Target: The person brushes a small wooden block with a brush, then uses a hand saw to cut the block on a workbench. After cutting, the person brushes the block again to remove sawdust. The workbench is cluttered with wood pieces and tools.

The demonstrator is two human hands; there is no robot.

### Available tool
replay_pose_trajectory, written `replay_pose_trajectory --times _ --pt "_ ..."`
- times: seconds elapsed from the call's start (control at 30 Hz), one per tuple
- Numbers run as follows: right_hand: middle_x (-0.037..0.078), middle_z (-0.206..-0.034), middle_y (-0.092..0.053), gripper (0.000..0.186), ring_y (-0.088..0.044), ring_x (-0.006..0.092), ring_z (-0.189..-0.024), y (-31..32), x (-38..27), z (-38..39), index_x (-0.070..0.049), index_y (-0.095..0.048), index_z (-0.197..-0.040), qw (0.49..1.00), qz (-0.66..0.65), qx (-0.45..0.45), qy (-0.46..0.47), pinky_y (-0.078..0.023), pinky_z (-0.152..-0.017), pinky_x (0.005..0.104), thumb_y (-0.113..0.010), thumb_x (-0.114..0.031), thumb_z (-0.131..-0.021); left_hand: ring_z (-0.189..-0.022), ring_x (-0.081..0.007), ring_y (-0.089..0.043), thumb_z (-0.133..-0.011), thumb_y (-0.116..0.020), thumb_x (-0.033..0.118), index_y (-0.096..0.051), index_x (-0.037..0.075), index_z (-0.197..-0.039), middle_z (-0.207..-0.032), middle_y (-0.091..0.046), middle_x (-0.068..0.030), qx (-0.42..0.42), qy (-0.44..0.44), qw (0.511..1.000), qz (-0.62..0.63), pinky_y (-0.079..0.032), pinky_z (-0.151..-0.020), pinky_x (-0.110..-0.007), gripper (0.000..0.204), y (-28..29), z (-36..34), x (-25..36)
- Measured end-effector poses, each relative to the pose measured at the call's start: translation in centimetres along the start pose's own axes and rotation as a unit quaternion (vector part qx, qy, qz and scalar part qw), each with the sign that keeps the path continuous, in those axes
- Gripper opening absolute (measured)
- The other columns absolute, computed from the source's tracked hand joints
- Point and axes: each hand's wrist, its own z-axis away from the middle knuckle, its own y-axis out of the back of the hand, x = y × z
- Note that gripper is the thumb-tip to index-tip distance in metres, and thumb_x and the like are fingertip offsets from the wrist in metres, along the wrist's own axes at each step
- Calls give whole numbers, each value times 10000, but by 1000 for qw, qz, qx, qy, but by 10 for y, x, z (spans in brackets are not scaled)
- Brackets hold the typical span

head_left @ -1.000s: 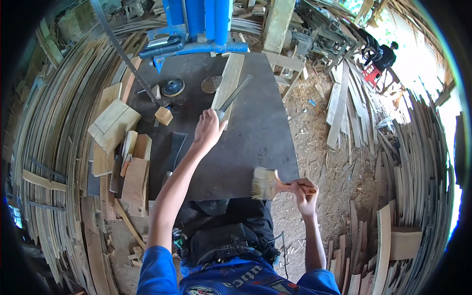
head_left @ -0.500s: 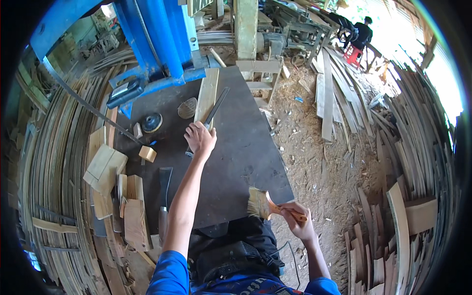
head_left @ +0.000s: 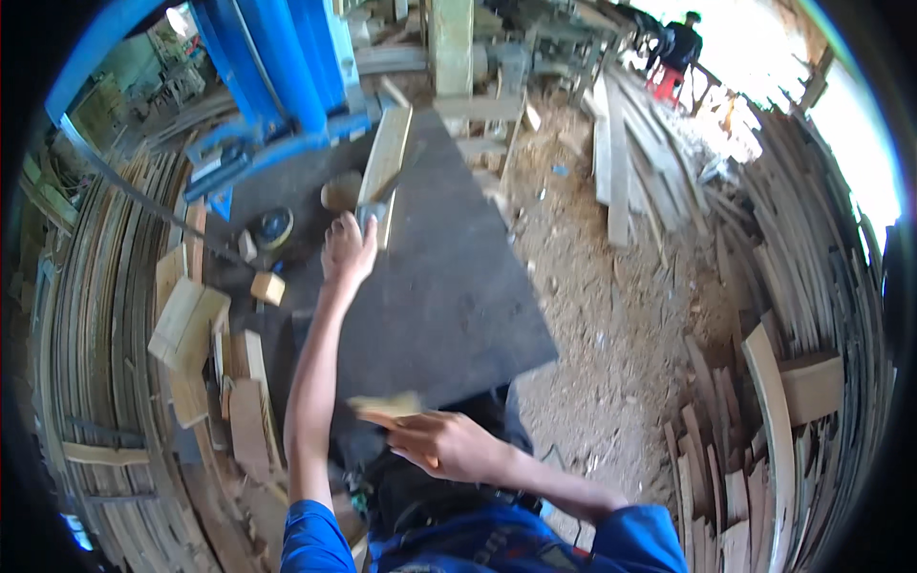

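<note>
Brush (head_left: 384, 409) swung leftward, clasped in right hand (head_left: 447, 445); left hand (head_left: 348, 252), grasping grey-handled tool (head_left: 371, 214)

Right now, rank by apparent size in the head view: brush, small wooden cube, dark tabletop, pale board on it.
Largest to smallest:
Dark tabletop
Pale board
Brush, blurred and partly hidden
Small wooden cube

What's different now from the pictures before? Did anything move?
Yes! The person's right grip swung left, carrying the brush from near the table's right corner, leftward along its near edge. Nothing was let go or newly picked up: the left grip still holds the long tool by the board. The board and wooden block stayed put.
</note>
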Motion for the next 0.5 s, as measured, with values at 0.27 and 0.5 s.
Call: replay_pose_trajectory --times 0.27,0.5 --pt "49 -795 -647 143 -607 134 -632 86 55 69 -13 -644 -836 892 17 335 -303 -465 -535 266 -504 -16 -811 -557 -136 -488 -916 -435 241 -546 60 -902 -623 -476 -5 -92 88 955 268 -376 -529 -284 213 131 163 -47" --pt "91 -780 -582 91 -576 220 -645 73 37 35 -61 -567 -789 870 250 237 -353 -495 -549 332 -494 -7 -790 -581 -51 -439 -893 -388 48 -563 11 -963 -658 -474 16 -132 305 796 506 -363 -543 -189 192 127 283 -42"
